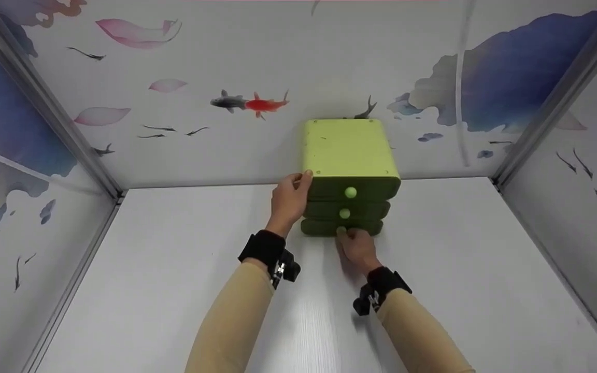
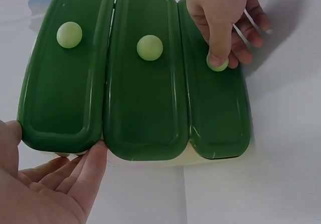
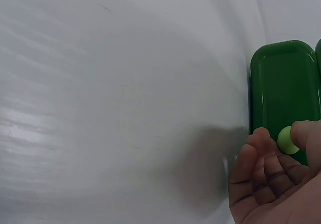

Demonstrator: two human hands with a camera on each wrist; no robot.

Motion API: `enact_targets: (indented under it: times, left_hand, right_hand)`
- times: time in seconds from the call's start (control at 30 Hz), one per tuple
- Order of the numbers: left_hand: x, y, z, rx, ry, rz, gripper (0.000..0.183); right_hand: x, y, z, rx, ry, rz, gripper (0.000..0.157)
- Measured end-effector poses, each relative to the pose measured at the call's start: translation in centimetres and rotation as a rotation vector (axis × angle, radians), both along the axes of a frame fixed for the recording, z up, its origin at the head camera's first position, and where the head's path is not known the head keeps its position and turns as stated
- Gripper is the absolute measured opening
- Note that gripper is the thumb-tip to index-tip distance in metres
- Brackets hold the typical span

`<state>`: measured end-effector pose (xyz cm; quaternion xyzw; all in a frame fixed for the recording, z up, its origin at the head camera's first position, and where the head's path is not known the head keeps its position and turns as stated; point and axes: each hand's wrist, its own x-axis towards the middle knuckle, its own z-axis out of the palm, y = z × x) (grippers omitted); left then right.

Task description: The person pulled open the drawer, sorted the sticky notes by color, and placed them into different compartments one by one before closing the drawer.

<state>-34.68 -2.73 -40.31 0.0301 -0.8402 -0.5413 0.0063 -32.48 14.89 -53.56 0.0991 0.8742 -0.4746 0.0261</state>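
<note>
A small green cabinet (image 1: pixel 347 147) with a light green top and three dark green drawers stands against the back wall. My left hand (image 1: pixel 290 199) holds its upper left corner, thumb on the top edge and fingers along the side below. Low at the front, my right hand (image 1: pixel 359 248) pinches the round knob (image 3: pixel 287 140) of the bottom drawer (image 2: pixel 218 111) between thumb and fingers. Above it, the middle drawer (image 2: pixel 145 98) and top drawer (image 2: pixel 62 91) each show a free pale knob. All three drawer fronts sit close to the body.
The white table (image 1: pixel 200 248) runs back to a wall (image 1: pixel 236 150) printed with fish, petals and blue shapes. Side walls (image 1: pixel 588 145) with metal corner posts close off left and right. Each wrist wears a black strap (image 1: pixel 263 246) with a small camera.
</note>
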Motion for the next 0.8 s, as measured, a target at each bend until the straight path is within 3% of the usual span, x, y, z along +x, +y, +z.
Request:
enact_targets:
  times: [0.33, 0.53, 0.8]
  left_hand:
    - [0.3, 0.3, -0.1, 0.015, -0.007, -0.011, 0.06]
    - [0.1, 0.3, -0.3, -0.001, -0.004, -0.01, 0.06]
    - [0.0, 0.0, -0.6, -0.009, 0.021, -0.001, 0.061]
  right_hand:
    - [0.0, 0.5, 0.2, -0.031, -0.062, 0.001, 0.042]
    - [0.1, 1.0, 0.1, -0.073, -0.084, 0.045, 0.043]
    - [0.3, 1.8, 0.0, -0.058, -0.07, 0.097, 0.031]
